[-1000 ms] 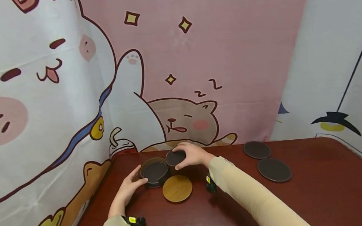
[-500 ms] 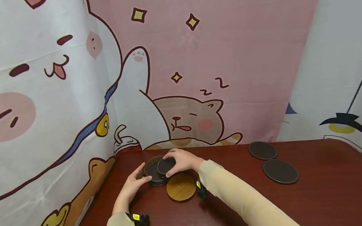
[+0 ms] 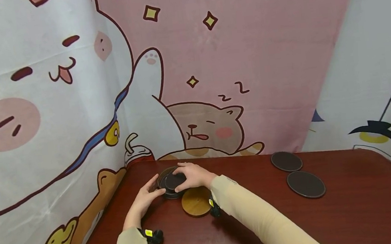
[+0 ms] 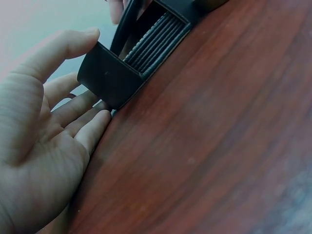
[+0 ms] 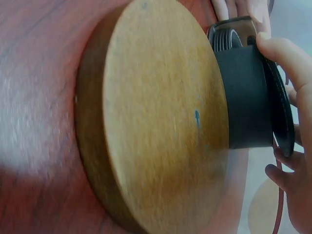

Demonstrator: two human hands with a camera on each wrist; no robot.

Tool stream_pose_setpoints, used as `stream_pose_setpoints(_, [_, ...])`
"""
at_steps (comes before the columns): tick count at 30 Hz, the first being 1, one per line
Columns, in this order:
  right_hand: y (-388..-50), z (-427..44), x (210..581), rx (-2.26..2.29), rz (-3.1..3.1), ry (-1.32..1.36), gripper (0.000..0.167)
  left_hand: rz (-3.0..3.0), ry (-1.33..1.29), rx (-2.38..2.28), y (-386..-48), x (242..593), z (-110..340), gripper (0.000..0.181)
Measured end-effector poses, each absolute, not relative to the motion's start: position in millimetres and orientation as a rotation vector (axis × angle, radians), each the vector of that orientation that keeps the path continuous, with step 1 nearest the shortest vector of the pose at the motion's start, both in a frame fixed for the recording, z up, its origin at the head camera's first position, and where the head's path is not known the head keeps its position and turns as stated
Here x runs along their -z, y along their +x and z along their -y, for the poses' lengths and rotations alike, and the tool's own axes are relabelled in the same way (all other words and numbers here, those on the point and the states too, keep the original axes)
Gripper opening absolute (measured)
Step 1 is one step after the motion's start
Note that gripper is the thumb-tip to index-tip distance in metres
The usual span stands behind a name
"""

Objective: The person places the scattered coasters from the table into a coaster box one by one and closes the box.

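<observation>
A round black coaster holder (image 3: pixel 171 196) stands at the table's back left. Through the slot in its wall, the left wrist view shows several stacked coasters (image 4: pixel 158 43). My left hand (image 3: pixel 144 199) holds the holder's left side, thumb at the rim and fingers against the lower wall. Over the holder's top, my right hand (image 3: pixel 193 177) pinches a black round coaster (image 5: pixel 280 109) by its edge. This coaster is tilted in the right wrist view and partly covers the holder's opening. A round wooden disc (image 3: pixel 194 203) lies on the table just in front of the holder.
Two more black coasters (image 3: pixel 286 161) lie flat on the red-brown table (image 3: pixel 249 212) at the back right, close together. A cartoon-printed cloth (image 3: pixel 264 57) hangs behind the table and along its left side.
My right hand has moved left with the coaster, from beside the holder to over its opening. My left hand stays at the holder. The head view has shifted slightly.
</observation>
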State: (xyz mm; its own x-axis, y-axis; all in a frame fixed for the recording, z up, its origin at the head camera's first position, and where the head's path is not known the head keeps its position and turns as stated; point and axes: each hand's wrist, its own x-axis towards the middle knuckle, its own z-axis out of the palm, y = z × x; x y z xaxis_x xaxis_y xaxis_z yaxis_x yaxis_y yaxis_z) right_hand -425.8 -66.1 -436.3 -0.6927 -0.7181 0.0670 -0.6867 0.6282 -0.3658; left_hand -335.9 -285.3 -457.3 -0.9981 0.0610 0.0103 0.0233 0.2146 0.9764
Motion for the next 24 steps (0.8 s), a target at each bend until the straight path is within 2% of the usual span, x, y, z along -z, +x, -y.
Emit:
stream_pose_setpoints(13, [-419.9, 64.7, 439.2, 0.598, -2.761, -1.207, 0.054, -2.426, 0.091, -1.942, -335.4, 456.6, 282.5, 0.073])
stream_pose_setpoints(18, [-417.3, 45.9, 441.6, 0.710, -2.731, -1.234, 0.053, -2.425, 0.084, -1.936, -340.3, 463.1, 289.2, 0.075])
stream_pose_setpoints(24, [-405.6, -3.9, 444.8, 0.820, -2.721, -1.218, 0.053, -2.448, 0.092, -1.927, -352.2, 482.5, 296.1, 0.077])
